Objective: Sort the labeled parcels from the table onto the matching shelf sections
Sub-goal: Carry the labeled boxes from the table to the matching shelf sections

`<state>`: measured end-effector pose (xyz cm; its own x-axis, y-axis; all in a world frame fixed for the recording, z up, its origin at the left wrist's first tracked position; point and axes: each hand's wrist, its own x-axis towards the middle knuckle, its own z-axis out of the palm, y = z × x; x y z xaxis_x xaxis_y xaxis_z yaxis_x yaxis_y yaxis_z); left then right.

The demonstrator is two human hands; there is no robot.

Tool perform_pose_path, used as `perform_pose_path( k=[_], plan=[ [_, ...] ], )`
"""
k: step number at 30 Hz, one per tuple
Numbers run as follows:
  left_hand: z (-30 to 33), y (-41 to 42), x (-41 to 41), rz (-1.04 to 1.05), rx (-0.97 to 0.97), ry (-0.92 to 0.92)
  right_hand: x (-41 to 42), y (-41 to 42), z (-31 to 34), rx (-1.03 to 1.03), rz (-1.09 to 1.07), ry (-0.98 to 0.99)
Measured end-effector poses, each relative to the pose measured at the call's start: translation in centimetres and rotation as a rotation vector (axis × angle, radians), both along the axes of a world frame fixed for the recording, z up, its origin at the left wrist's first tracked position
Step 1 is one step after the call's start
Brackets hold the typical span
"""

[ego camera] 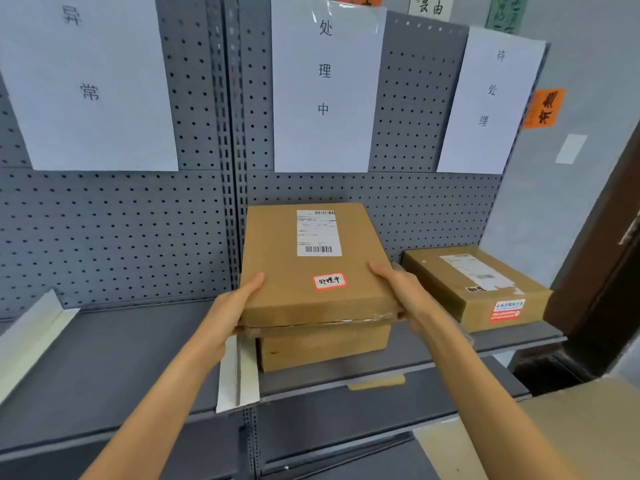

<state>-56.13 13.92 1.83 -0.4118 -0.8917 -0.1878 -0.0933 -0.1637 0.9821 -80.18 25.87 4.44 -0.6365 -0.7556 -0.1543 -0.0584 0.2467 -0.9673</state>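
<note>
Both hands grasp a flat parcel [311,268] by its near corners, left hand [232,306] and right hand [405,292] either side, atop a box [325,348] on the shelf [104,358].

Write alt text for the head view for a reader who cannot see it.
Both hands, left hand and right hand, hold a flat brown cardboard parcel with a red-bordered 处理中 sticker over a smaller brown box on the grey metal shelf, below the white 处理中 sign.
</note>
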Motion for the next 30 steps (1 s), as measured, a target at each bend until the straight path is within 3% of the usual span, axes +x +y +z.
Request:
perform_pose_path(
  k=[12,30],
  plan=[
    [0.0,1.0,-2.0,0.073,-0.007,0.056,-2.2,-1.1,0.8,-0.031,0.087,-0.071],
    [-0.6,0.2,-3.2,0.135,-0.036,-0.159,-4.3,-2.9,-0.2,0.050,0.130,-0.083]
  ],
)
